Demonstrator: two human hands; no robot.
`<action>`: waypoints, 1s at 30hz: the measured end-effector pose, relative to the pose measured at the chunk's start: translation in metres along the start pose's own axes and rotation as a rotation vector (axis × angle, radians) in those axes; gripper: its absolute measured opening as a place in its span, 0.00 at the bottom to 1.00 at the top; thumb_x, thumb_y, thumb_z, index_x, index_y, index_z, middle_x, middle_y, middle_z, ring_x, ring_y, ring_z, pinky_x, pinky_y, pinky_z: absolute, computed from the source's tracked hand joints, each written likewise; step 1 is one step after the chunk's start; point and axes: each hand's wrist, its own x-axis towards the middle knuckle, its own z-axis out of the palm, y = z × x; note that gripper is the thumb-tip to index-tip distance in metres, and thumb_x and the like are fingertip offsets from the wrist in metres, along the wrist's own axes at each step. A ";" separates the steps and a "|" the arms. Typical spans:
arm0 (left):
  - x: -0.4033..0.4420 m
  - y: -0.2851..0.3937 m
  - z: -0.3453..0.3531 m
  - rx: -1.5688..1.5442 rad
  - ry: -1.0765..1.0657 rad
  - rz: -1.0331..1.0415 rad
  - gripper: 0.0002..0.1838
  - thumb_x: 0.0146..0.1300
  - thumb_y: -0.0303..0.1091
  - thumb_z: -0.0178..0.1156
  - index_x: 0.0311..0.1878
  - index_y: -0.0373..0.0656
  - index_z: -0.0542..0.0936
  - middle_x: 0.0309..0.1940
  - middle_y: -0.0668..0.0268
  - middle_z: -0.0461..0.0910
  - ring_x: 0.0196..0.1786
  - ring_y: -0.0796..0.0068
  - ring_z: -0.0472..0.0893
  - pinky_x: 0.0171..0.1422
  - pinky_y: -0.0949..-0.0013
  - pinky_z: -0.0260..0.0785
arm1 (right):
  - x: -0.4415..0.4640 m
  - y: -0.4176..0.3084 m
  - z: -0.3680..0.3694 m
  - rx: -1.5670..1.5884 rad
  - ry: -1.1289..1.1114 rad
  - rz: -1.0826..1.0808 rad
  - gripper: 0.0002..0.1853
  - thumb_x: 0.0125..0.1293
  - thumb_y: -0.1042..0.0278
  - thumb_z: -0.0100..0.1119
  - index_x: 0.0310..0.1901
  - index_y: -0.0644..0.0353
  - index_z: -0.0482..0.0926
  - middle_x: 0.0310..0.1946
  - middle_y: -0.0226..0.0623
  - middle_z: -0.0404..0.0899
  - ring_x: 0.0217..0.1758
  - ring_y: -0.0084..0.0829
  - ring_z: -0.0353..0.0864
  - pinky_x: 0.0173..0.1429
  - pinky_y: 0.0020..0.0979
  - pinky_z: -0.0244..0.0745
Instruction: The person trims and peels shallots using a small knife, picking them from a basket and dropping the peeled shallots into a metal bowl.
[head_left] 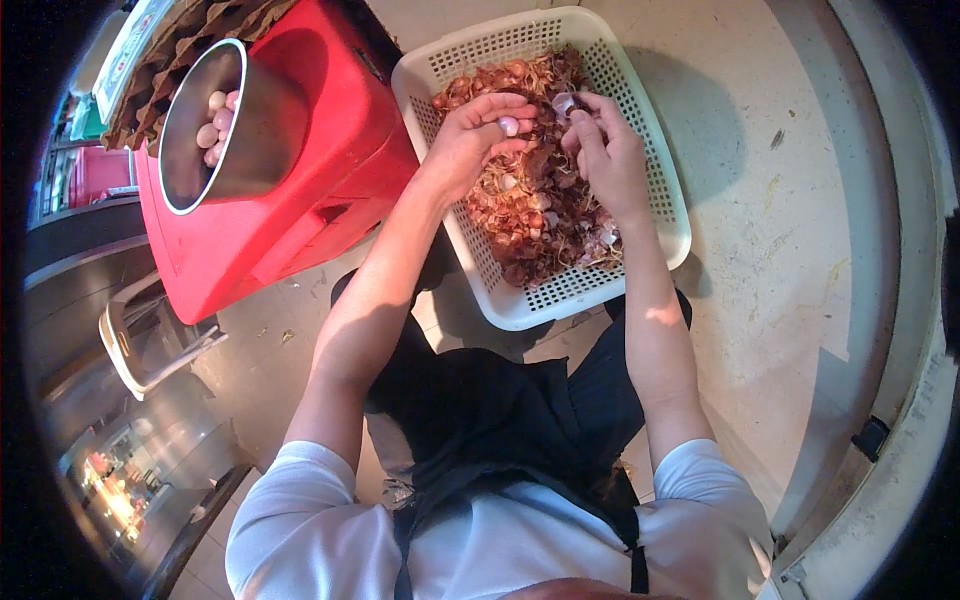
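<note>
My left hand (470, 145) is over the basket with its fingers curled around a peeled shallot (509, 126), pale and purplish. Close beside it, my right hand (612, 150) pinches a piece of shallot skin (563, 103), whitish-purple, between thumb and fingers; whether it also grips a small tool I cannot make out. Below both hands a white plastic basket (530, 318) with perforated walls holds a heap of shallots and loose reddish-brown skins (535, 215). Several peeled shallots (213, 128) lie in a metal pot (265, 130) at the upper left.
The pot stands on a red plastic stool (350, 130) left of the basket. Brown egg trays (160, 75) are behind the pot. A pale stool-like frame (125, 340) stands lower left. A wall edge (900, 250) curves along the right, beside the floor (780, 230).
</note>
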 end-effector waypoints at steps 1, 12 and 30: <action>-0.001 0.000 0.001 0.016 0.014 0.004 0.17 0.67 0.23 0.54 0.58 0.35 0.74 0.52 0.59 0.80 0.48 0.72 0.81 0.48 0.71 0.77 | 0.001 0.000 -0.004 -0.011 0.005 0.007 0.15 0.72 0.62 0.54 0.54 0.62 0.77 0.26 0.36 0.84 0.30 0.23 0.83 0.36 0.28 0.76; -0.111 0.102 0.014 1.070 0.489 0.801 0.11 0.71 0.29 0.53 0.50 0.35 0.80 0.45 0.61 0.83 0.39 0.77 0.81 0.41 0.77 0.74 | -0.003 -0.003 -0.032 0.024 -0.322 0.247 0.26 0.73 0.57 0.51 0.67 0.64 0.66 0.23 0.35 0.83 0.13 0.19 0.69 0.21 0.24 0.66; -0.136 0.100 0.059 1.454 0.201 0.414 0.14 0.58 0.23 0.58 0.48 0.42 0.82 0.41 0.59 0.83 0.45 0.62 0.83 0.51 0.64 0.74 | 0.008 -0.007 -0.041 0.089 -0.021 0.118 0.19 0.77 0.52 0.47 0.40 0.63 0.74 0.22 0.31 0.78 0.19 0.20 0.72 0.25 0.27 0.69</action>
